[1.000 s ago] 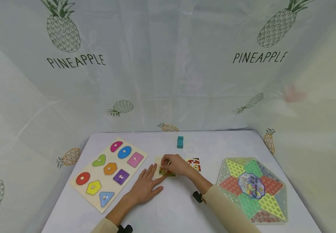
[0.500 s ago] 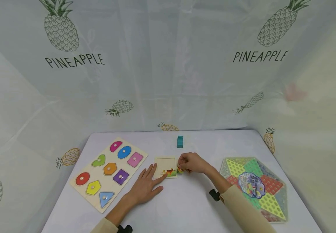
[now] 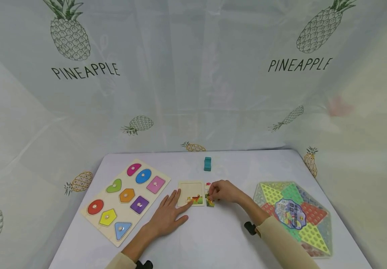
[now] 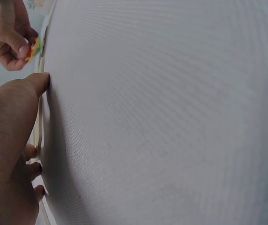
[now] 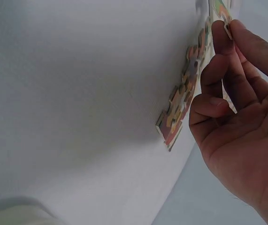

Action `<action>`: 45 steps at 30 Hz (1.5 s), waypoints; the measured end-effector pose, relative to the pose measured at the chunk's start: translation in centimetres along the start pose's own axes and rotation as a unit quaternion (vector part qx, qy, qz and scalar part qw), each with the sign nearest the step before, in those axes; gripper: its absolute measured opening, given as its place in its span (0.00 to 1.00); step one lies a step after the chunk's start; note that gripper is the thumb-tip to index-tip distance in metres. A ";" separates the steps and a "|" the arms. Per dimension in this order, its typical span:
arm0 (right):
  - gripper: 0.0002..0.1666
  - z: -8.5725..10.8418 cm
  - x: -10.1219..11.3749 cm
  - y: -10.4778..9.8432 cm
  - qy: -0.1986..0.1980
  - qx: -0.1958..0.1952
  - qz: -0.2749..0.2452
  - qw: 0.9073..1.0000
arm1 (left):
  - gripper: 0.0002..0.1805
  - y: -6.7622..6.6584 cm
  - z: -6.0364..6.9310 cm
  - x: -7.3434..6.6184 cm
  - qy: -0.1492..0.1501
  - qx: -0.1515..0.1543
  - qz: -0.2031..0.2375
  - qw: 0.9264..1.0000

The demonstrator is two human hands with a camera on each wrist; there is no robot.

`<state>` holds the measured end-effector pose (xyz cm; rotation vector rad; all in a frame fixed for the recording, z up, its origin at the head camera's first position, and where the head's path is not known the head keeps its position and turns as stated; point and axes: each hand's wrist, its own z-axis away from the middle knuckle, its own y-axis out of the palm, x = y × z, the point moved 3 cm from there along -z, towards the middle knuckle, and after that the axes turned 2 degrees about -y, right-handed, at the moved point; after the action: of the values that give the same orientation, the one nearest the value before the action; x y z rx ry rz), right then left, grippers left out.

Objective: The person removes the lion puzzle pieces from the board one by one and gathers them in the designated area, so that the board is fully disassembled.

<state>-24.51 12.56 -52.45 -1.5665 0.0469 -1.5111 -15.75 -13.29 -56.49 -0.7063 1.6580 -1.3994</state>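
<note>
A small wooden puzzle tray lies mid-table, with coloured jigsaw pieces filling its lower right part. My left hand rests spread beside it, index fingertip on its lower edge area. Just right of the tray, my right hand pinches a puzzle piece between thumb and index finger; the left wrist view shows this puzzle piece as red, yellow and green. More loose jigsaw pieces lie under and beside the right hand; from the head that hand partly covers them.
A shape board with coloured knobbed pieces lies to the left. At the right is a hexagonal star-patterned game board, partly behind the right sleeve. A teal block stands near the back edge of the white table.
My right hand has moved from over the tray to the loose pieces at its right, uncovering the tray and the pieces in it. My left hand has stayed in place.
</note>
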 end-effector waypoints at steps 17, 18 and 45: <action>0.05 -0.3 -0.2 1.2 -0.009 -0.020 0.060 0.998 | 0.30 0.1 0.1 0.0 0.008 -0.021 0.003 1.000; 0.05 -0.3 -0.2 1.2 -0.010 -0.021 0.062 0.998 | 0.30 0.1 0.1 0.0 0.010 -0.025 0.003 1.000; 0.07 -0.3 0.2 1.4 -0.009 -0.030 0.100 0.995 | 0.29 0.1 0.0 0.0 0.000 -0.012 -0.005 1.000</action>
<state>-23.88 11.49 -53.26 -1.5726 0.2338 -1.3500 -15.73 -13.25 -56.56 -0.7283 1.6759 -1.3886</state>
